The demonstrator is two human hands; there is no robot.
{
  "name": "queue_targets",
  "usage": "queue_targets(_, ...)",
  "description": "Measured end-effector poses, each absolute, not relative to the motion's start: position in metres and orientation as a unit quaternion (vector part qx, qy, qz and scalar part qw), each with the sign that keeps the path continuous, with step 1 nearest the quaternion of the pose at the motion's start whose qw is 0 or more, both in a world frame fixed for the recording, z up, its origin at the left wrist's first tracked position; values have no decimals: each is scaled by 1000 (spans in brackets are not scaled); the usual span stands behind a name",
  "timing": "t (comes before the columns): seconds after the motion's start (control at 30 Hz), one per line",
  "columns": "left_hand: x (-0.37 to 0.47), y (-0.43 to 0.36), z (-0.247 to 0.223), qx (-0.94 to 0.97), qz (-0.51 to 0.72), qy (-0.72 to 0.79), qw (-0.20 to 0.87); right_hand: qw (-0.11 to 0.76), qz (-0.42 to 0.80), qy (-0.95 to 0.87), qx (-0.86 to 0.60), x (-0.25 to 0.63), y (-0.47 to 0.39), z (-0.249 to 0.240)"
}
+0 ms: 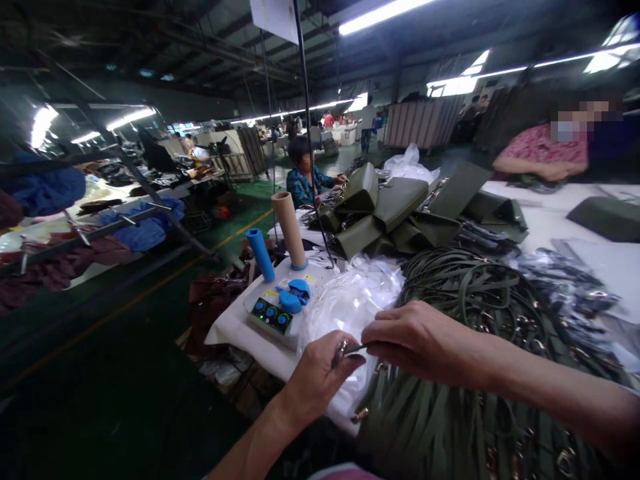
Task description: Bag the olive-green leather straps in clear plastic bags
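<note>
Both my hands are closed on one dark green bag strap (356, 348), stretched short between them above a heap of clear plastic. My left hand (323, 373) pinches the end with a metal clasp (343, 348). My right hand (420, 340) grips the strap a little to the right, its fingers pressed together. A large pile of green straps (450, 420) with metal hooks spreads beneath my right forearm. Just beyond my hands lies the crumpled clear plastic (355, 293).
Left of the plastic stands a device with blue knobs (271, 313), a cardboard tube (289, 230) and a blue roll (260, 255). Green bags (400, 203) are heaped behind. One co-worker (305, 177) sits beyond; another (545, 150) is at right. A metal rack (135, 173) stands left.
</note>
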State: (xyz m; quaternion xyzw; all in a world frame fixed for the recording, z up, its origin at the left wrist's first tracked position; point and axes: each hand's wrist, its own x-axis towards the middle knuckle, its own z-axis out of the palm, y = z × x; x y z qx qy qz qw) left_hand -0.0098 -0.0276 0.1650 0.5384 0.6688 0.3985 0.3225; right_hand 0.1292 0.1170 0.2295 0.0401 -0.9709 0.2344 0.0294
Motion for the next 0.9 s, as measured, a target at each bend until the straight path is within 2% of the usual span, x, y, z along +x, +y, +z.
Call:
queue_targets(0.07, -14, -27, 160, 592, 373, 662, 268, -23, 281, -959, 9, 119, 108, 233)
queue_targets(0.13, -22, -25, 154, 633, 361, 634, 259, -58, 307, -950, -27, 106, 102, 233)
queue_targets(0.33, -65, -24, 137, 628, 333, 637, 298, -72, 335, -928, -147, 84, 110, 223)
queue_targets(0.5, -77, -15, 136, 657, 341, 575, 347, -40, 287, -949, -124, 60, 100, 224)
queue_targets(0.67, -108, -18, 148, 598, 367, 617, 356, -82, 415, -891, -164, 73, 129, 233)
queue_targets(0.73, -120, -22, 157, 577, 373, 639, 347, -63, 427, -879, -204, 87, 150, 239)
queue_targets(0.8, -119, -24, 164, 573, 361, 635, 370, -15, 383, -900, -209, 94, 156, 245)
queue_targets(0.9, -105, -21, 167, 573, 354, 620, 402, 32, 328, -939, -101, 90, 143, 251)
